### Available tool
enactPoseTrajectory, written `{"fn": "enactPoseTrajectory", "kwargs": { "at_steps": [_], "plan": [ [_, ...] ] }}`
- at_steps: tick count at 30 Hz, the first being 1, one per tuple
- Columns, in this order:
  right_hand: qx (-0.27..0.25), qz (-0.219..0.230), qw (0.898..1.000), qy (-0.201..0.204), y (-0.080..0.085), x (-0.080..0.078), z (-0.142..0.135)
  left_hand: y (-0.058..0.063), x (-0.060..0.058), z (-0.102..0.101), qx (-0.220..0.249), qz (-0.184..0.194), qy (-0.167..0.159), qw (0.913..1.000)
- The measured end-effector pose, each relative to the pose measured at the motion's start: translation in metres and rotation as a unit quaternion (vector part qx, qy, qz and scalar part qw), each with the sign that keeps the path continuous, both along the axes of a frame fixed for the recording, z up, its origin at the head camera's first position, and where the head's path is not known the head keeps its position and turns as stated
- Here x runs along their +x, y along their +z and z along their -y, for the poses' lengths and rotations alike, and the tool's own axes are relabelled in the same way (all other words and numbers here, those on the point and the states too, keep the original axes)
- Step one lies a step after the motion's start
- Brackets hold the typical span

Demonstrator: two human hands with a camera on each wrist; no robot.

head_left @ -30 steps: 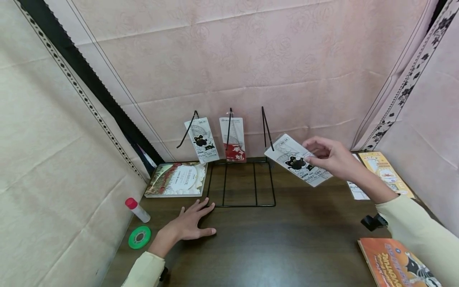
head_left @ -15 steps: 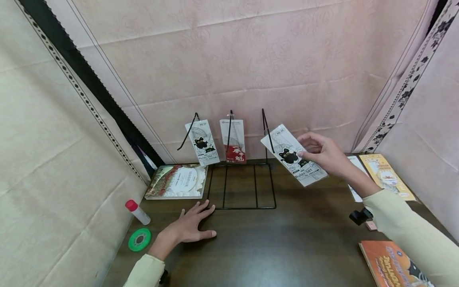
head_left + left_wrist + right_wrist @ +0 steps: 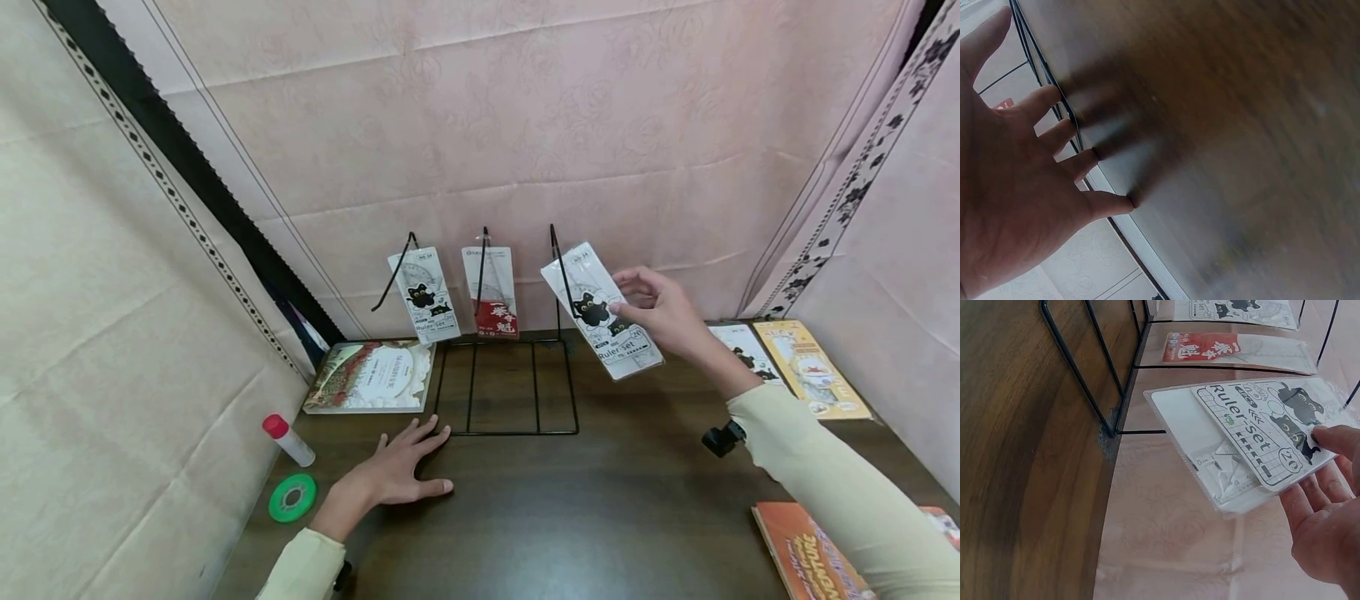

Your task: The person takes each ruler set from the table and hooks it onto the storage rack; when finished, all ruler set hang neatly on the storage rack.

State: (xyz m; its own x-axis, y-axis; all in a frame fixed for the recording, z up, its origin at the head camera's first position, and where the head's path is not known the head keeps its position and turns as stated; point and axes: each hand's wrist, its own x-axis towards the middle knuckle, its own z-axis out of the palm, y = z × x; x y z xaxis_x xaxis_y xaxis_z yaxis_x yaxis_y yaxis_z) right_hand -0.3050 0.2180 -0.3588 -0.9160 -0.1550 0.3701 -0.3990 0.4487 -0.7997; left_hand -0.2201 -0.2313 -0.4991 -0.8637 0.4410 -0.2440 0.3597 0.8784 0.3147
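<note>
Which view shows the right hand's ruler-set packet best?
Right wrist: the ruler-set packet appears largest there, its lettering clear. Head shows it smaller and tilted, lettering harder to read; left wrist doesn't show it.

The head view looks forward and downward; the wrist views sit nearer, turned sideways. All share the black rack (image 3: pixel 536 392).

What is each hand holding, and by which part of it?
The right hand pinches a Ruler-Set packet by its side edge, thumb on the front; the left hand holds nothing.
</note>
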Motion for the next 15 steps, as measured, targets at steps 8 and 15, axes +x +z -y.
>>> {"fn": "enactPoseTrajectory", "kwargs": {
  "at_steps": [8, 15],
  "plan": [
    [-0.022, 0.028, 0.999, -0.018, -0.020, -0.024, -0.001, 0.001, 0.001, -0.001, 0.004, 0.005, -0.001, 1.0000],
    [-0.056, 0.034, 0.998, -0.004, -0.026, -0.042, 0.010, 0.001, 0.000, 0.000, 0.007, 0.008, 0.001, 0.9999]
  ]
}}
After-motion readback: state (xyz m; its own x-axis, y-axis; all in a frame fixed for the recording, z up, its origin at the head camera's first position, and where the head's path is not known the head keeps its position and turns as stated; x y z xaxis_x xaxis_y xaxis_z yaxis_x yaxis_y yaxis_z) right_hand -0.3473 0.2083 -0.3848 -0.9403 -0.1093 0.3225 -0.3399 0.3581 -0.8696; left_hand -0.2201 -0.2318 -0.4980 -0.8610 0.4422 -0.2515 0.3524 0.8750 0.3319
